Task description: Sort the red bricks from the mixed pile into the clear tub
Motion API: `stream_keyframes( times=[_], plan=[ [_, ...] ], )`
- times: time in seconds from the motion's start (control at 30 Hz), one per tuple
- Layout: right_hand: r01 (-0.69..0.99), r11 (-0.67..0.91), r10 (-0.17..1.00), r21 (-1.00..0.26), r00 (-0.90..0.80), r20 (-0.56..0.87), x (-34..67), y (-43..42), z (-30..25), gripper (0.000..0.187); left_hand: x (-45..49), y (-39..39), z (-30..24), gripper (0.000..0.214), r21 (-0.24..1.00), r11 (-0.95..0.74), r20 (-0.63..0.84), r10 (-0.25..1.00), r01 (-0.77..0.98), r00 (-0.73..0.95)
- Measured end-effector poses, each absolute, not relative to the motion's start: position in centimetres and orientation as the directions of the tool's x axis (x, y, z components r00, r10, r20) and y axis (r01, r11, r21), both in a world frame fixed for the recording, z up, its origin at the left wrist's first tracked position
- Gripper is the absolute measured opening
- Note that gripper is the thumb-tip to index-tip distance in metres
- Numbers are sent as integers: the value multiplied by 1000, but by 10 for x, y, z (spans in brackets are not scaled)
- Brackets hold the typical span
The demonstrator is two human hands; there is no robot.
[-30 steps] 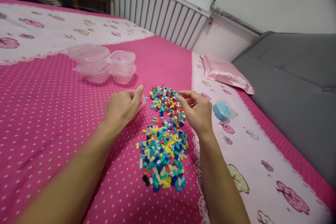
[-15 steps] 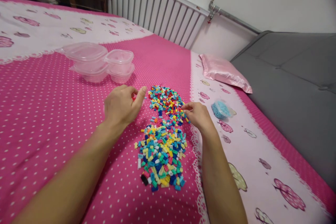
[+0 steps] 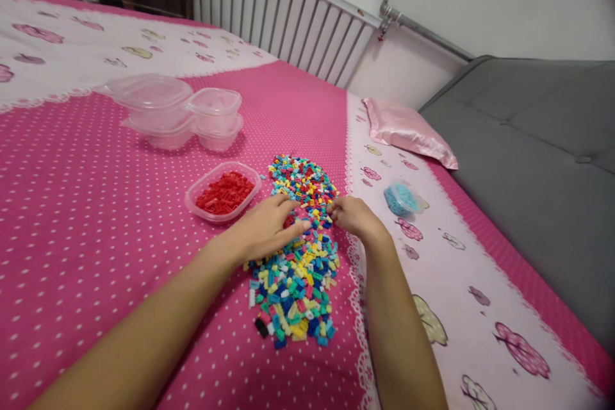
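Observation:
Small building bricks of many colours lie in a loose, two-part pile (image 3: 293, 288) on the pink bedspread. My left hand (image 3: 269, 224) reaches over the narrow middle of the pile, thumb and fingers apart, nothing visibly held. Red shows between its thumb and forefinger, among the bricks there. At the pile's right edge, my right hand (image 3: 354, 216) has its fingertips pinched together; whatever is between them is too small to name. Just left of the pile stands a clear plastic tub (image 3: 191, 206) filled with red bricks (image 3: 225, 193).
Stacked clear plastic tubs (image 3: 154, 93) stand at the far left on the bedspread (image 3: 96, 256). To the right is a small tub of light blue bricks (image 3: 402, 198). A pink pillow (image 3: 408, 134) lies near the grey headboard (image 3: 528, 141); a radiator (image 3: 283, 9) lines the wall.
My left hand has moved right and nearer from above the red-brick tub to the pile, uncovering the tub. My right hand stays at the pile's edge, its fingers curled in more.

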State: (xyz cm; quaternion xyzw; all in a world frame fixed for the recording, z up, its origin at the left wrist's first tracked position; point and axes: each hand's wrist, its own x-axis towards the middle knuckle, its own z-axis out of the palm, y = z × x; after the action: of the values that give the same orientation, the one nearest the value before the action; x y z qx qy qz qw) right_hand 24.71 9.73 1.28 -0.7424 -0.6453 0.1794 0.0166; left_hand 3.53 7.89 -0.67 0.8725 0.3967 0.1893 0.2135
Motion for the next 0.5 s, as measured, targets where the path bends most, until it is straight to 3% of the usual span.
stream_keyframes(
  times=[0.27,0.5],
  plan=[
    [946,34,954,-321,-127,-273,237,94,20,36,37,76,-9,76,506,-568,-69,723,649,687],
    [882,101,905,-459,-273,-325,235,92,17,37,34,76,-3,56,607,-608,56,674,511,736]
  ],
)
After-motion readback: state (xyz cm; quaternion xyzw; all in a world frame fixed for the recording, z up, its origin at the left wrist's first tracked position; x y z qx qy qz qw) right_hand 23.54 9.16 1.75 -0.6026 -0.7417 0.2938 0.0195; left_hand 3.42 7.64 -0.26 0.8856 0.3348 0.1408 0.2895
